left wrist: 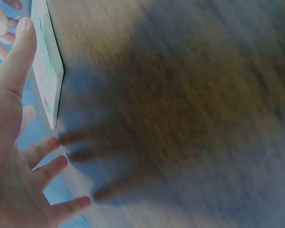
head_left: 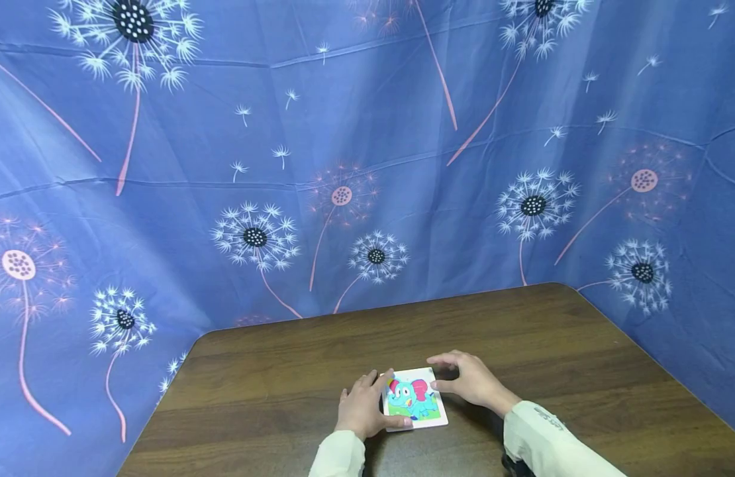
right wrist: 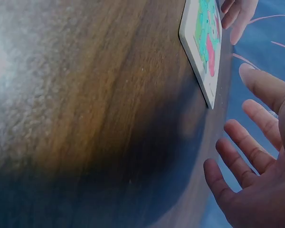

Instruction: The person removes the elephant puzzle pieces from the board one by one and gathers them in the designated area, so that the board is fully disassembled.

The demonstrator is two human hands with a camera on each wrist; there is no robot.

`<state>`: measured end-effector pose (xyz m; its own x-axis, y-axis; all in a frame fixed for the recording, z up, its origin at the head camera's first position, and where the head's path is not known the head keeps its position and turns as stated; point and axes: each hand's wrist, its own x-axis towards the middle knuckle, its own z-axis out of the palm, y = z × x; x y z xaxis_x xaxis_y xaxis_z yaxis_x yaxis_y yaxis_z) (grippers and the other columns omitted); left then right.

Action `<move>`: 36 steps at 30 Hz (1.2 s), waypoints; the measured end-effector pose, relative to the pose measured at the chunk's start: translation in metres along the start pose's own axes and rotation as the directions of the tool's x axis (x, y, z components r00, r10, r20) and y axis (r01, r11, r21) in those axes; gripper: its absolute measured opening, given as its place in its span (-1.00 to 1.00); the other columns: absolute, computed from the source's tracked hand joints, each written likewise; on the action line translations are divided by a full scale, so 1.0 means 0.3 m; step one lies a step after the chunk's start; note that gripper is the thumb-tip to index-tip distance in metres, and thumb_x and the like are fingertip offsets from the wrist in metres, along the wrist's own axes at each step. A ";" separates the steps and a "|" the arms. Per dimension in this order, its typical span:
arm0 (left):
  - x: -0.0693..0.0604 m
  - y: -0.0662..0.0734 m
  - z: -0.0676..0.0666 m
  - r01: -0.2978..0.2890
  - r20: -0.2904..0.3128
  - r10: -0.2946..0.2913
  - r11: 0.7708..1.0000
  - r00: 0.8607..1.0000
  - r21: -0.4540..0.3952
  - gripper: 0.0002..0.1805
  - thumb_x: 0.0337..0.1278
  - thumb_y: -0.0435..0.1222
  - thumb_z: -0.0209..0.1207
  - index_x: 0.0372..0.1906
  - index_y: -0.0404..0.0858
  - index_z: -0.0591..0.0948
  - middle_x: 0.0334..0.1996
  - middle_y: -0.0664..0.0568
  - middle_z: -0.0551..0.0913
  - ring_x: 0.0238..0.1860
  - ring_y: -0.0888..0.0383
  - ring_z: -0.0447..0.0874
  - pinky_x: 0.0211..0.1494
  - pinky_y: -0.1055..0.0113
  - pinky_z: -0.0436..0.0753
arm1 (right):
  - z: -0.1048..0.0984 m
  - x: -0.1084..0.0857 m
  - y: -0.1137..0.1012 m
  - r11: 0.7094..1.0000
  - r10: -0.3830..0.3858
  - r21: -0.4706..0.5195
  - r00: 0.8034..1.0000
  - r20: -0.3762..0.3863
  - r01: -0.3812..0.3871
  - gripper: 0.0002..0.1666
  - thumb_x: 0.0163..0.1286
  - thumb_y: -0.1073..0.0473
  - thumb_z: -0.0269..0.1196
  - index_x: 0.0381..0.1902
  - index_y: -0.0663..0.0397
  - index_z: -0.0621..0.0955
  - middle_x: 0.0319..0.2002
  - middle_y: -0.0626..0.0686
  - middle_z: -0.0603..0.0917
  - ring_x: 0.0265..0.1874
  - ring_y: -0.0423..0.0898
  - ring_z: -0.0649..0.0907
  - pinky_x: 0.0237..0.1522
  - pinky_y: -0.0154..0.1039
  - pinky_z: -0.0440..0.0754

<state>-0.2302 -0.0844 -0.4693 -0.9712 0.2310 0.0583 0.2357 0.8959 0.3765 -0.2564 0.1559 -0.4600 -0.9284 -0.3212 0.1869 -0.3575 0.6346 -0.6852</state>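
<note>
A square white-edged board with a blue and pink elephant picture (head_left: 416, 405) lies flat on the wooden table. Beside its left edge is the left hand (head_left: 365, 405), fingers spread, the thumb over the board's near edge; in the left wrist view that hand (left wrist: 23, 175) has its thumb by the board (left wrist: 54, 80). At the board's right side the right hand (head_left: 471, 380) is held with thumb and fingers apart, the thumb tip close to the edge. The right wrist view shows the right hand (right wrist: 256, 156) with spread fingers, and the board (right wrist: 204, 52) beyond.
The brown wooden table (head_left: 272, 384) has rounded far corners. Behind and around it hangs a blue cloth (head_left: 403, 192) printed with dandelions. Something dark (head_left: 516, 465) shows beneath the right sleeve (head_left: 552, 440).
</note>
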 end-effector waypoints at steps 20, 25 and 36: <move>0.004 0.006 0.013 0.022 0.012 -0.023 0.997 1.000 0.068 0.01 -0.36 0.22 0.57 0.37 -0.02 0.55 0.32 -0.15 0.50 0.30 -0.19 0.49 0.20 -0.41 0.46 | 0.037 0.044 0.016 0.995 -0.008 -0.100 0.998 0.055 0.013 -0.59 0.10 0.21 0.57 -0.05 0.04 0.75 -0.15 0.00 0.67 -0.08 0.06 0.62 0.01 0.08 0.58; 0.006 0.010 0.012 0.027 0.015 -0.028 0.998 0.999 0.064 0.01 -0.37 0.20 0.59 0.36 -0.03 0.55 0.31 -0.16 0.50 0.29 -0.20 0.48 0.20 -0.42 0.45 | 0.041 0.052 0.013 0.989 0.030 -0.143 0.998 0.055 -0.021 -0.64 0.09 0.20 0.58 -0.11 -0.03 0.76 -0.15 -0.04 0.66 -0.04 0.09 0.62 0.08 0.16 0.56; 0.009 0.020 0.019 0.047 0.007 -0.047 0.995 0.999 0.084 -0.01 -0.38 0.17 0.60 0.34 -0.05 0.57 0.29 -0.16 0.50 0.29 -0.20 0.48 0.19 -0.43 0.46 | 0.050 0.062 0.008 0.986 0.100 -0.142 0.994 0.040 -0.093 -0.65 0.04 0.24 0.60 -0.21 -0.12 0.75 -0.16 -0.06 0.63 -0.04 0.06 0.60 0.10 0.16 0.55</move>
<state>-0.2312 -0.0763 -0.4723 -0.9810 0.1910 0.0340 0.1923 0.9344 0.2999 -0.2728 0.1409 -0.4688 -0.9547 -0.2838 0.0895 -0.2800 0.7549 -0.5931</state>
